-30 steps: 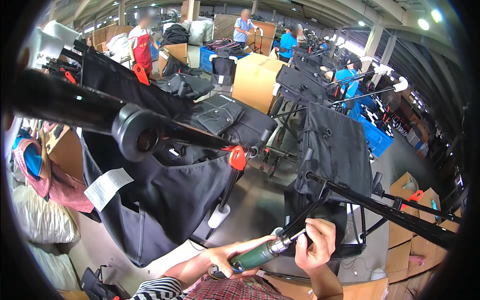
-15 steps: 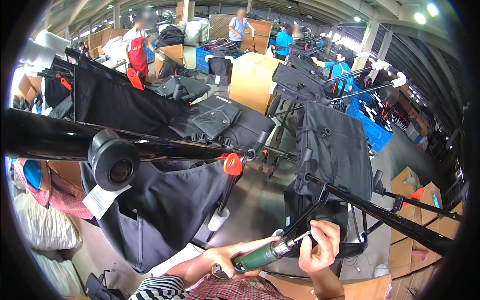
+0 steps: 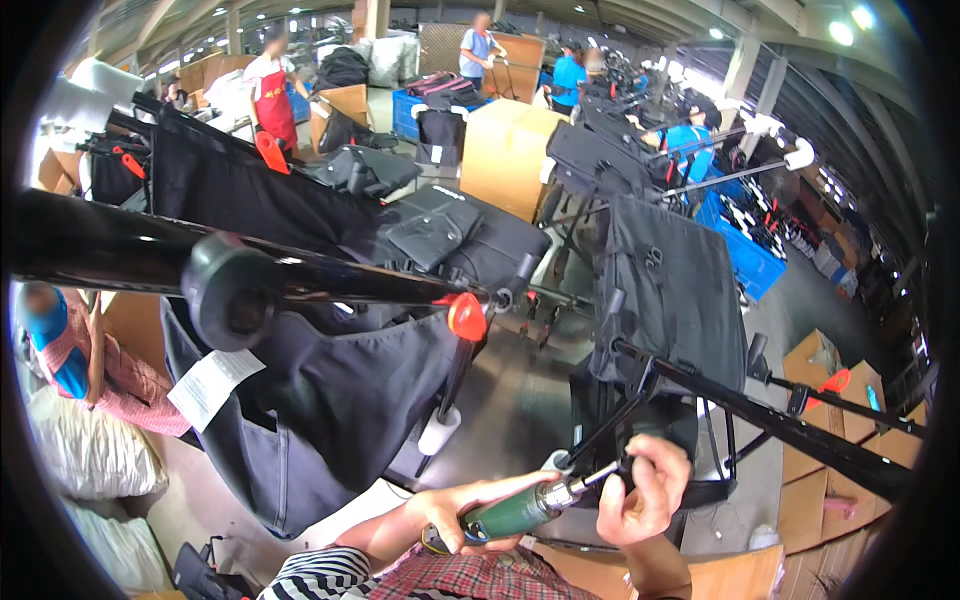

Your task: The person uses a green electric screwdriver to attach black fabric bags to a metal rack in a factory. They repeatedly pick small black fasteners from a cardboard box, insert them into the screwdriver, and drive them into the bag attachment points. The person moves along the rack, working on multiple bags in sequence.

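My left hand (image 3: pixel 447 515) wraps around a green power screwdriver (image 3: pixel 508 514); just right of it, my right hand (image 3: pixel 643 503) pinches the silver bit (image 3: pixel 600 474) near its tip.

The screwdriver (image 3: pixel 505 515) lies in the left grip (image 3: pixel 447 513), its bit (image 3: pixel 600 474) beside the fingers of the right grip (image 3: pixel 645 500). Cloth (image 3: pixel 340 420) bearing a paper (image 3: pixel 215 388) hangs beyond and left of the left grip, sacks (image 3: pixel 95 445) farther left; a carton (image 3: pixel 510 155) far beyond both.
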Tool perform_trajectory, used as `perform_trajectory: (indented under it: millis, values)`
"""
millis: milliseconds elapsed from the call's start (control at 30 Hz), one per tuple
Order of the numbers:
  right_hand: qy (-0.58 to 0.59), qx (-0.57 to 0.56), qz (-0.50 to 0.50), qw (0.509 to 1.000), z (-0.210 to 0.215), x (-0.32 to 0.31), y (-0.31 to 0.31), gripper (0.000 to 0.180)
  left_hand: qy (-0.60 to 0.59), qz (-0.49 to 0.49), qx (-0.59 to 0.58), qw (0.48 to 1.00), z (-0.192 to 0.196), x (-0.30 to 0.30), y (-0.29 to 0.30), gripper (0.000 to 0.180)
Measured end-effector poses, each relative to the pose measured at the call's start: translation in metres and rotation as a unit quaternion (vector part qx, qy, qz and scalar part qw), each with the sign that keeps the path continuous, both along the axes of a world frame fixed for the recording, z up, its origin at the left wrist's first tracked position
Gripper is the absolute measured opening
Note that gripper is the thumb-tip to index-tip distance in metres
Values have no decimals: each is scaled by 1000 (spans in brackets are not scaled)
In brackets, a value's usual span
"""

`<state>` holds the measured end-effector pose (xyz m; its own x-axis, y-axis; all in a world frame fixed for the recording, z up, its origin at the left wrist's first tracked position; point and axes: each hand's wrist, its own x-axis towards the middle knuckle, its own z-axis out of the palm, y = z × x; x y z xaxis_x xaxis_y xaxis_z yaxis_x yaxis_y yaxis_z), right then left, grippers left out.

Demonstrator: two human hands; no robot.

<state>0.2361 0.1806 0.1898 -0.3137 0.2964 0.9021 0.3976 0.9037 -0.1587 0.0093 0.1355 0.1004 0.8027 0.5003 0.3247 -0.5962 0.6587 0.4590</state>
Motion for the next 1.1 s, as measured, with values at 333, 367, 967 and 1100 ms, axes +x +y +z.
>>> perform_trajectory:
  millis: [333,367,967,1100]
  values:
    - [54,-78,-198,976,0,55,184,20,-73,52,-16,996,1,-9,7,129]
    - [5,-102,-199,975,-1,48,210,22,-73,54,-21,996,2,-10,7,129]
    - [-285,-356,-161,875,16,37,300,21,-48,166,26,985,7,-29,2,127]
    - [-194,-296,-136,925,30,73,203,28,-49,196,28,979,9,-23,4,126]
